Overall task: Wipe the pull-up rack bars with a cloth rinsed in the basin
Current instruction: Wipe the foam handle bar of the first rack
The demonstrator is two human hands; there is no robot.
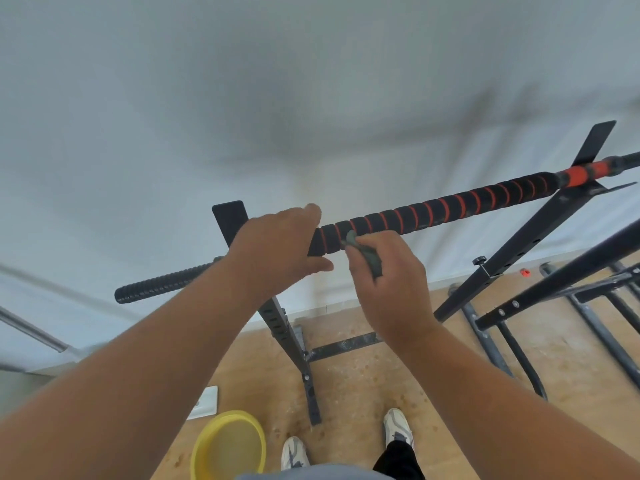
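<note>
Nearest the lens, my two forearms run up from the bottom corners toward the middle of the frame. My left hand (277, 242) curls round the pull-up bar (433, 211), thumb underneath, steadying it at mid-frame. Just to its right my right hand (388, 275) has its fingers clamped on a small grey-green cloth (367, 254), bunched up, with its tip touching the near side of the bar's foam grip.

The bar's long axis climbs from lower left to upper right. The unwiped-looking black-and-orange length runs up and to the right from the cloth, so I judge the next stroke goes that way, and the right hand is the nearer one. The left hand blocks any stroke toward the left.

At the upper right an upright of the rack (519, 251) crosses under the bar, which would end the stroke. A second dark rail (568, 271) slants across the right edge. The yellow basin (214, 441) sits on the floor (363, 382) at bottom centre, left of my shoes (398, 429), well below both hands.
</note>
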